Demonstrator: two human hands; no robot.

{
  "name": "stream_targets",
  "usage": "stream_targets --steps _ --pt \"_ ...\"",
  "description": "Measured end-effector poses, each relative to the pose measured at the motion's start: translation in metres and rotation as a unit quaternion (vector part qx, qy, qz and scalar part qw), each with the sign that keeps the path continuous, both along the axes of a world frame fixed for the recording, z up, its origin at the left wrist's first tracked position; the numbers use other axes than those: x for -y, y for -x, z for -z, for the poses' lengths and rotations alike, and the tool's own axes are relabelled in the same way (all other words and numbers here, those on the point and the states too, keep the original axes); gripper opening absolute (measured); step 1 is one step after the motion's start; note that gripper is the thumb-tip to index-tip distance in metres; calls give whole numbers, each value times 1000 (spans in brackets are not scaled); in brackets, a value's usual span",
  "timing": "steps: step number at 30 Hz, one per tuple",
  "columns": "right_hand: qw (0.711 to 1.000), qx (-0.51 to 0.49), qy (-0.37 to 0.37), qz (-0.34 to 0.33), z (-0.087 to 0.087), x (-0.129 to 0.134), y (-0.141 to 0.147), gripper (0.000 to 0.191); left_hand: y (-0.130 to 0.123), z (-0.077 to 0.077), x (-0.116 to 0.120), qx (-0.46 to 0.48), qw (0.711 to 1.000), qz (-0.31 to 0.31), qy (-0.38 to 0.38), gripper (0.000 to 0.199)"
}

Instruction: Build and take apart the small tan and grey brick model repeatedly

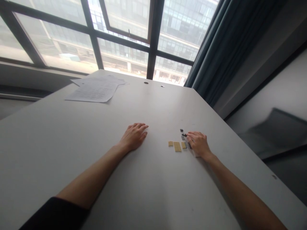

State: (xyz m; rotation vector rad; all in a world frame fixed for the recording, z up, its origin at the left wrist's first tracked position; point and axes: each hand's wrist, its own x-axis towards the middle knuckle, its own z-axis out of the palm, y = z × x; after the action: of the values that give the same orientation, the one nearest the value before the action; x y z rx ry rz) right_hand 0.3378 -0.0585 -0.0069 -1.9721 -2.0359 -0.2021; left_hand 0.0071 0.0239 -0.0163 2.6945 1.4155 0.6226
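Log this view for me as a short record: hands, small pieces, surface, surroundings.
Left hand: palm down at the white table, nothing seen in it
Right hand: fingers at small dark pieces; grip unclear
Yellow pieces: three patches, between the hands, nearer the right
Far left: papers
Behind: window, dark curtain

Three flat, yellow plastic-looking pieces with dotted faces lay side by side on the white tabletop (148,179), nearer its right edge than its left: a small squarish yellow piece (170,143), a larger rectangular yellow piece (177,147) and a medium yellow piece (184,145) closest to the right edge. Toward the far right corner from these lay a little grey piece (183,138), a dark, narrow piece (184,135) just beyond it, and a tiny black block (181,130) nearest the far edge.
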Motion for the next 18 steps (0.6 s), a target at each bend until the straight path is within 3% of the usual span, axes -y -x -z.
stream_targets --steps 7,11,13,16,17,18 --pt "1000 -18 1 -17 -1 -1 5 28 8 -3 5 9 1000 0 -14 39" --pt "984 -155 -77 -36 -5 2 -4 31 33 -13 4 57 998 -27 -6 38" --pt "943 -305 -131 -31 -9 2 -10 40 54 -24 6 139 988 -70 -11 39" --pt "813 -540 -217 22 -25 1 -12 55 87 -51 25 288 942 -154 -77 44" --pt "774 -588 -234 29 -31 2 -9 60 95 -63 37 289 940 -152 -94 45" --pt "753 -609 -250 27 -38 6 -3 64 101 -73 51 281 944 -134 -106 44"
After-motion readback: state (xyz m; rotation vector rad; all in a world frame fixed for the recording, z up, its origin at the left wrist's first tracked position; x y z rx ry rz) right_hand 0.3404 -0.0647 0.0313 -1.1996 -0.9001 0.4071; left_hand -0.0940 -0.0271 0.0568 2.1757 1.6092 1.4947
